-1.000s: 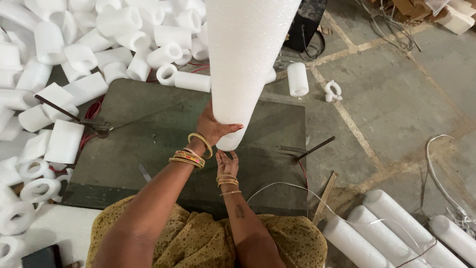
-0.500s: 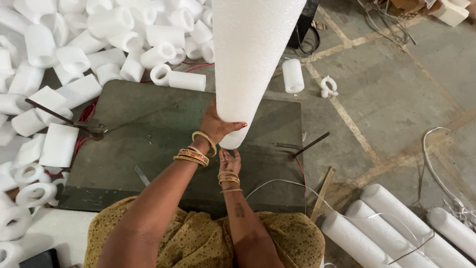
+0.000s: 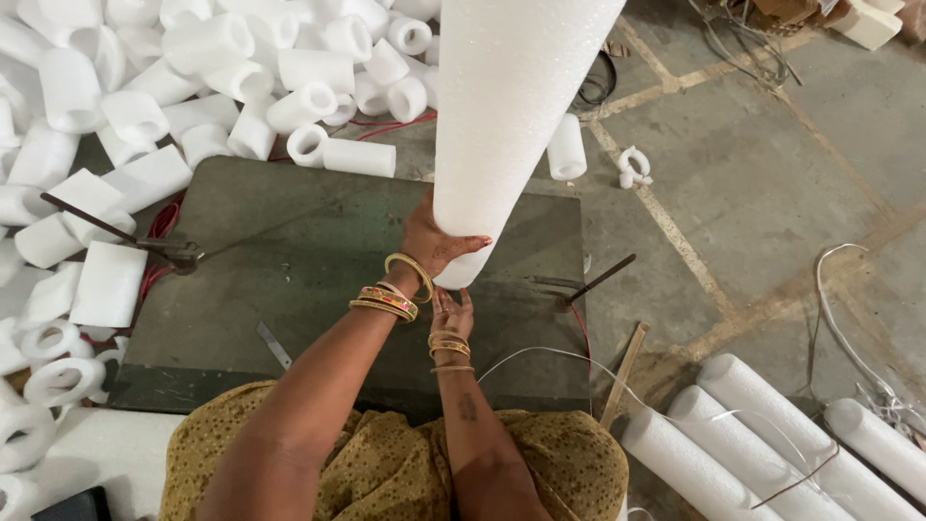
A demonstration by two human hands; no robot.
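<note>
A long white foam tube stands almost upright over a grey-green board, its lower end just above the board's right part. My left hand wraps around the tube's left side near the bottom, wrist ringed with gold bangles. My right hand is under the tube's bottom end, fingers pressed up against it. The tube's top runs out of the picture.
Several short white foam tube pieces are heaped at the upper left. A thin metal rod sticks up at the board's left, another rod at its right. Long foam tubes, loose wire and a wooden stick lie lower right.
The view has shifted slightly. Both hands keep their hold on the tube's lower end, which stays over the board's right part.
</note>
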